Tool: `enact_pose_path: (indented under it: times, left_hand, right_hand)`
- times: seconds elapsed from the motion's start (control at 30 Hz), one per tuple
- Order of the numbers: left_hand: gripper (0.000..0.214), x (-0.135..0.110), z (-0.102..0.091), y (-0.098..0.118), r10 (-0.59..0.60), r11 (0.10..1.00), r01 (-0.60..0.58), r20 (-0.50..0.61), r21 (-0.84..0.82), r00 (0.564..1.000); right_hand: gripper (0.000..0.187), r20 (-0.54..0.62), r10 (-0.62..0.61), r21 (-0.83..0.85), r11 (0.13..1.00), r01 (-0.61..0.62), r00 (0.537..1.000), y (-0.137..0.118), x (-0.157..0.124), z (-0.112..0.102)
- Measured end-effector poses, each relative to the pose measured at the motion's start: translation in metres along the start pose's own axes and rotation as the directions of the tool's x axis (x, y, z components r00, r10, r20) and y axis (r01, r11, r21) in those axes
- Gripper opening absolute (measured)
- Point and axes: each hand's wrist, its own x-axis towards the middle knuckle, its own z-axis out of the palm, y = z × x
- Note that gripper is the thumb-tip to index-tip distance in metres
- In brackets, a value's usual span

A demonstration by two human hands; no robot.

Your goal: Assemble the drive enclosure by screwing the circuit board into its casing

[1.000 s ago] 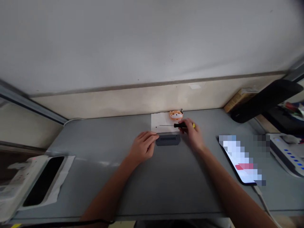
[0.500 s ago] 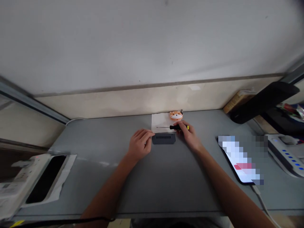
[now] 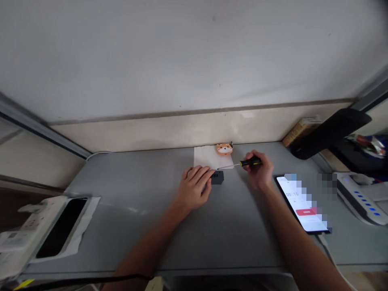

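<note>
A small dark grey vented box (image 3: 218,178) lies on the grey table. My left hand (image 3: 195,186) covers its left part, with fingers over the top and the thumb on the near side, holding it. In my right hand (image 3: 261,167) is a screwdriver (image 3: 246,162) with a black and yellow handle, gripped at the rear end. Its thin shaft points left, and the tip is by the box's top edge near my left fingertips; whether it touches I cannot tell. Behind the box is a white paper sheet (image 3: 204,155), with an orange animal-faced case (image 3: 224,149) on its far right corner.
A lit phone (image 3: 298,206) with a cable lies at right, beside a white power strip (image 3: 360,200). A black cylinder (image 3: 330,133) leans near a book (image 3: 300,131) at the back right. At left, a dark phone (image 3: 62,227) rests beside another white power strip (image 3: 38,218).
My left hand has slid right, from the box's left end onto its top. My right hand has moved right and turned, its grip now farther back on the screwdriver, whose tip has shifted right.
</note>
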Motion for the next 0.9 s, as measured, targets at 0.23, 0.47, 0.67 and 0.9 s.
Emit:
enact_pose_path:
  times: [0.23,0.47,0.67,0.9]
  left_hand:
    - [0.027,-0.0014,0.0045,0.0,0.003,1.0,-0.002,0.023,-0.01,1.0]
    - [0.03,-0.0023,0.0039,0.0007,0.001,1.0,0.0,0.073,-0.013,0.997]
    - [0.036,-0.0028,0.0039,0.0016,0.01,1.0,-0.009,0.141,-0.005,0.99]
    - [0.034,-0.0006,0.002,0.0037,0.018,1.0,-0.022,0.181,0.019,0.983]
  right_hand:
    - [0.022,-0.023,0.024,0.025,0.999,-0.024,0.999,0.0012,0.0014,-0.0037]
    - [0.026,0.022,-0.053,-0.09,0.994,0.055,0.998,0.0044,0.0029,-0.0071]
    - [0.025,-0.024,-0.038,-0.071,0.997,0.036,0.999,0.004,0.0035,-0.0062]
    - [0.025,-0.031,-0.054,-0.045,0.998,0.053,0.998,0.0042,0.0031,-0.0067]
